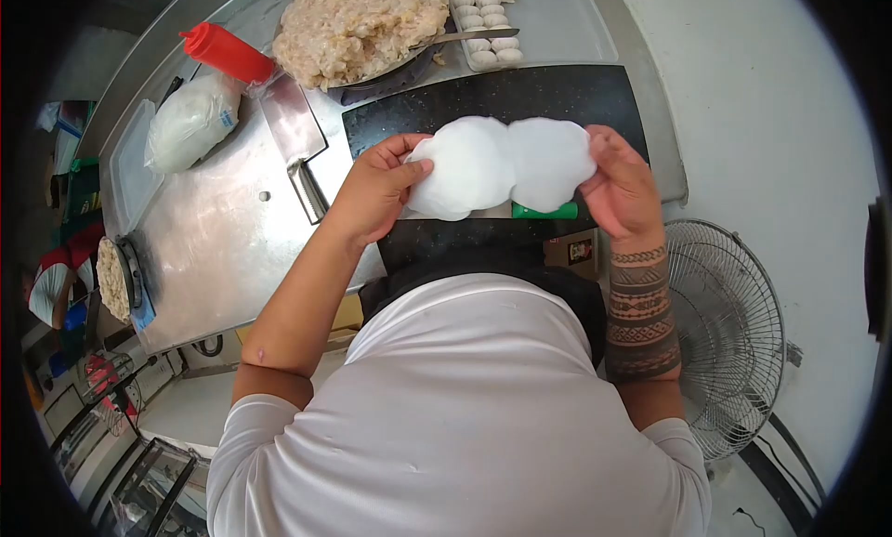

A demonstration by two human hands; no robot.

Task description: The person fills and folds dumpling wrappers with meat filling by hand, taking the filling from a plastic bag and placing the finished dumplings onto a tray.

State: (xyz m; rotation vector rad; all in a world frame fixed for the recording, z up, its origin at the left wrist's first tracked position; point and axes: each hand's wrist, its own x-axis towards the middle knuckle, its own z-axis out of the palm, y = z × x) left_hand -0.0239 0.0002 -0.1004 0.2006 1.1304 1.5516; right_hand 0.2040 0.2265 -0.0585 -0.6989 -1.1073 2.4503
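Thin white round wrappers (465,168) are spread between my two hands, overlapping in a wide sheet above the black board (483,86). My left hand (386,186) pinches their left edge between thumb and fingers. At the right edge, my right hand (624,179) grips them with its fingertips. Below the wrappers a green object (544,211) shows in part. Beyond the board sits a heap of pale minced filling (358,26), with a metal utensil (469,36) lying at its right side.
Wrapped white dumplings (483,21) fill a tray at the back. A cleaver (293,124), a red squeeze bottle (228,54) and a bag of white stuff (193,124) lie on the steel table (232,249). A fan (720,333) stands at the right.
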